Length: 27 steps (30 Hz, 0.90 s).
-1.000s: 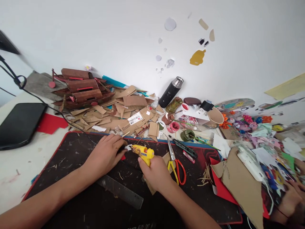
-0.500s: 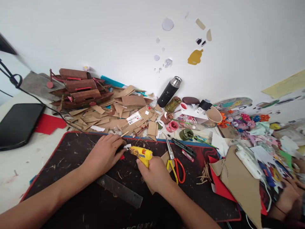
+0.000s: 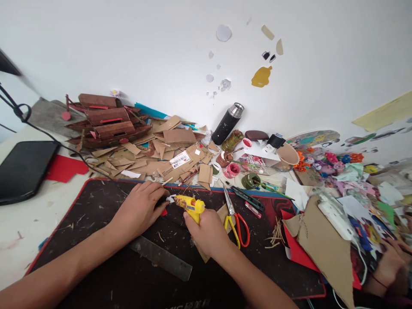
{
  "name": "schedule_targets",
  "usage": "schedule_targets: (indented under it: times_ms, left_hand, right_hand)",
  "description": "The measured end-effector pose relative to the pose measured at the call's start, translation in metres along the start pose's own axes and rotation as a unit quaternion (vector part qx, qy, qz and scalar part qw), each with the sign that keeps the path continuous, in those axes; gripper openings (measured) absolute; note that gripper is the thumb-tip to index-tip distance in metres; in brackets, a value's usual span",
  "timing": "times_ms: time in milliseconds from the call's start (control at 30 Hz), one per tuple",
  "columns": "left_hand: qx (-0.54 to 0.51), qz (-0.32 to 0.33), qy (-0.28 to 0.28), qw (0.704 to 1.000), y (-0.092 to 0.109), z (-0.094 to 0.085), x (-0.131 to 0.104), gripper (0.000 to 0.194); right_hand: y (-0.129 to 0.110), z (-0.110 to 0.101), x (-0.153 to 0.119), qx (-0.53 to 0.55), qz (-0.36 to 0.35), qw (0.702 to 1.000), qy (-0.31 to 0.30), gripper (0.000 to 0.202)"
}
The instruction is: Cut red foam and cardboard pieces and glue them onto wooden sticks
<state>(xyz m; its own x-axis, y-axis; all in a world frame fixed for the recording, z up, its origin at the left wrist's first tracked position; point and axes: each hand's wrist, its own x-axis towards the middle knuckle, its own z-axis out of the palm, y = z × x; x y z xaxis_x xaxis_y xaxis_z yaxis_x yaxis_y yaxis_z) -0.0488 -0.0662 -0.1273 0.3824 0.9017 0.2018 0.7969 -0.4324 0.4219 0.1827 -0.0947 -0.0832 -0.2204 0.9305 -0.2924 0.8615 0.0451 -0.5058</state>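
A yellow hot glue gun (image 3: 191, 207) is gripped in my right hand (image 3: 207, 231), its nozzle pointing left. My left hand (image 3: 141, 206) is closed, pinching a small white piece (image 3: 170, 198) right at the nozzle tip. What the white piece is made of I cannot make out. Below my left hand a clear ruler (image 3: 162, 257) lies on the dark mat (image 3: 106, 274). Scissors (image 3: 236, 223) with one yellow and one red handle rest to the right of my right hand.
Cardboard scraps (image 3: 180, 163) pile behind the mat, with brown model boats (image 3: 111, 120) at the left. Paint jars (image 3: 231, 170), a black thermos (image 3: 228, 123) and a cutter knife (image 3: 247, 198) sit further back. At the right are a power strip (image 3: 334, 219) and another person's hand (image 3: 391, 262).
The view has shifted very slightly. Both hands stay almost in place, with the glue gun's nozzle still at the white piece.
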Motion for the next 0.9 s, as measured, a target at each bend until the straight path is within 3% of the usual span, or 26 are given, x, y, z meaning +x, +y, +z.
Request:
schedule_targets:
  times_ms: [600, 900]
  left_hand:
    - [0.014, 0.010, -0.005, 1.000, -0.0026, 0.0021, -0.0017, 0.020]
    - [0.026, 0.014, 0.000, 1.000, 0.0007, -0.0018, -0.0004, 0.022]
  right_hand:
    - [0.0043, 0.0013, -0.0007, 0.018, 0.008, 1.000, 0.008, 0.035]
    - [0.0030, -0.0044, -0.0044, 0.010, 0.020, 1.000, -0.019, 0.034]
